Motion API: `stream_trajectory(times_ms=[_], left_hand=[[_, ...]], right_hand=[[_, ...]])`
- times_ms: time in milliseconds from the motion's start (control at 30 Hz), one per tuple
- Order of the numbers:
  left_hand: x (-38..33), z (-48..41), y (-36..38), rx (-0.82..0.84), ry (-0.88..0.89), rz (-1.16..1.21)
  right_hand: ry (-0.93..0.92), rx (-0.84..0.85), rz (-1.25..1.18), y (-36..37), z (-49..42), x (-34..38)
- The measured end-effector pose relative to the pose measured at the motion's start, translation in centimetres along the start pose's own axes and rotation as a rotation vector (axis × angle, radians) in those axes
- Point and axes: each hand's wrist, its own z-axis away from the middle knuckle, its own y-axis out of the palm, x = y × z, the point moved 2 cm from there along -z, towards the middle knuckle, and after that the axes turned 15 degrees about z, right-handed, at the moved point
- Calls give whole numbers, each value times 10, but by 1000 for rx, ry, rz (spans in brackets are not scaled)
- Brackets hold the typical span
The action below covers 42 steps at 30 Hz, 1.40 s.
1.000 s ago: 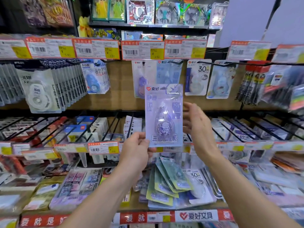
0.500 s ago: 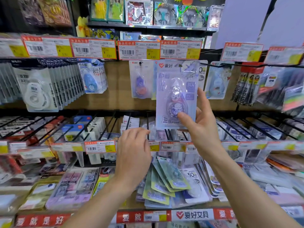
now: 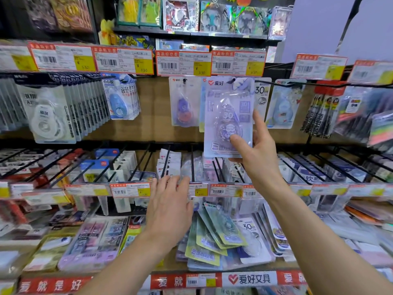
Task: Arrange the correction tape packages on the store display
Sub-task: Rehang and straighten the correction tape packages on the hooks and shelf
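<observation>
While it stands upright, long axis vertical, the pale lilac blister-carded correction tape package (image 3: 228,116) rises straight above the right hand (image 3: 259,158), whose grip is clamped on the card's lower right corner, thumb in front. Its hang hole lies at the end farthest from the grip, seemingly at the black peg hook (image 3: 234,80), so seating it there likely falls to this nearer hand. The left hand (image 3: 170,209), fingers straight and empty, hovers below-left of the grip, beside loose green-edged packages (image 3: 214,237).

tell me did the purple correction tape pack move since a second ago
Yes. The purple pack, pinched by the right hand, rose from the lower price rail to just under the upper price tags.
</observation>
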Motion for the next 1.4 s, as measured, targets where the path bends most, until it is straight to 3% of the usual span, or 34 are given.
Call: stream_trajectory(times_ms=[533, 833, 1133, 1300, 1400], left_hand=[[-2, 4, 3, -5, -1, -48], [-4, 4, -1, 7, -9, -28], [-10, 2, -8, 4, -16, 66], [-29, 22, -6, -201, 130, 202], [-43, 43, 10, -205, 181, 304]], right_hand=[[170, 31, 376, 41, -91, -16], [258, 18, 417, 38, -101, -27], [86, -75, 364, -32, 2, -11], [202, 88, 324, -50, 92, -21], [342, 240, 404, -40, 127, -63]])
